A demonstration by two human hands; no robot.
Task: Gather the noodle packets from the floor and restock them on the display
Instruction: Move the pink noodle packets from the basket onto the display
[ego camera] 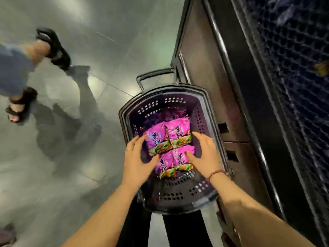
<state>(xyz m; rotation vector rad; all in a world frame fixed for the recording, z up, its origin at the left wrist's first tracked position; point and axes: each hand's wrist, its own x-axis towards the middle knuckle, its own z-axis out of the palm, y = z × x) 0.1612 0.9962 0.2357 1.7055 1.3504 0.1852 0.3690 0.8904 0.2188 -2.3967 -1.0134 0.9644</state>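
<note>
Several pink noodle packets (170, 143) lie stacked inside a dark purple shopping basket (179, 196) on the floor. My left hand (137, 157) is on the left side of the stack, fingers spread along its edge and thumb against the nearest packet. My right hand (204, 154) is on the right side, thumb lying on the nearest packet (173, 161) and fingers extended beside the stack. Both hands bracket the packets; the frame is blurred, so no firm grip shows.
The dark base of the display unit (213, 72) stands right of the basket, with a dark mesh wall (293, 86) further right. The basket's handle (154, 75) sticks out at the far end. Another person's sandalled feet (21, 104) stand on the grey floor at left.
</note>
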